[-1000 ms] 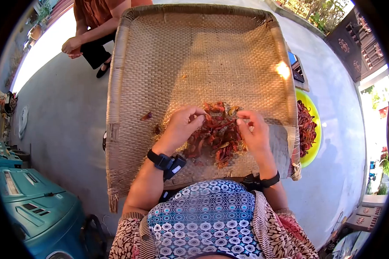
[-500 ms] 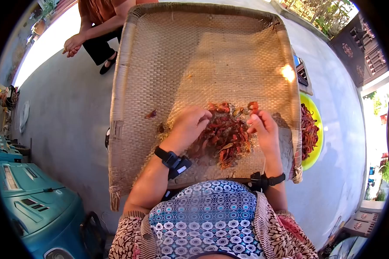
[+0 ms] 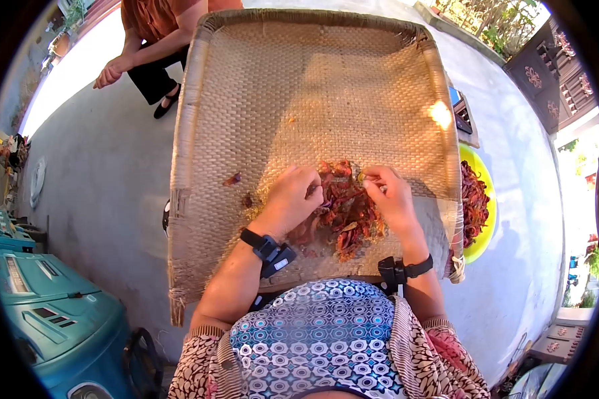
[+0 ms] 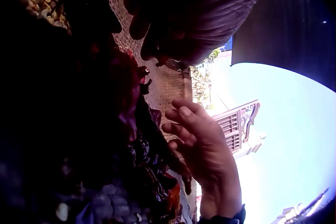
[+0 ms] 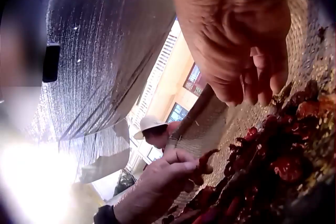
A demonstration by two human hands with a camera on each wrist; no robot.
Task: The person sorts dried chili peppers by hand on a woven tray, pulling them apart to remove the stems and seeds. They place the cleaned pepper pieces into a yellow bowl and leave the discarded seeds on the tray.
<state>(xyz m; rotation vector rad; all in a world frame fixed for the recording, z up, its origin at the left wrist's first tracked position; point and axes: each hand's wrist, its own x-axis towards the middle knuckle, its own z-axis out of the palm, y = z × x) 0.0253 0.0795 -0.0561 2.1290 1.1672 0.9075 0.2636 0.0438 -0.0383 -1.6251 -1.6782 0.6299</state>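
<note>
A heap of dried red chili peppers [image 3: 346, 206] lies among pale seeds on a large woven tray [image 3: 246, 86]. Over the heap's left side, my left hand [image 3: 296, 196] pinches a red chili pepper [image 5: 207, 159], whose curved tip sticks out past thumb and fingers in the right wrist view. Across from it, my right hand [image 3: 391, 199] hovers at the heap's right edge, its fingers [image 5: 278, 79] bent loosely downward. Nothing shows between the right fingers in the left wrist view, where the left hand [image 4: 194, 14] is a dark shape at the top.
A yellow-green basin [image 3: 479, 249] of red chilies stands on the ground right of the tray. At the upper left a person [image 3: 156, 40] sits beside the tray. Stray chili scraps [image 3: 232, 179] lie left of the heap, and a teal vehicle [image 3: 60, 312] stands at the lower left.
Half a second ago the right hand held up a red chili piece farther right; that piece no longer shows at its fingers, and the hand has come back toward the heap. The left hand stays nearly in place.
</note>
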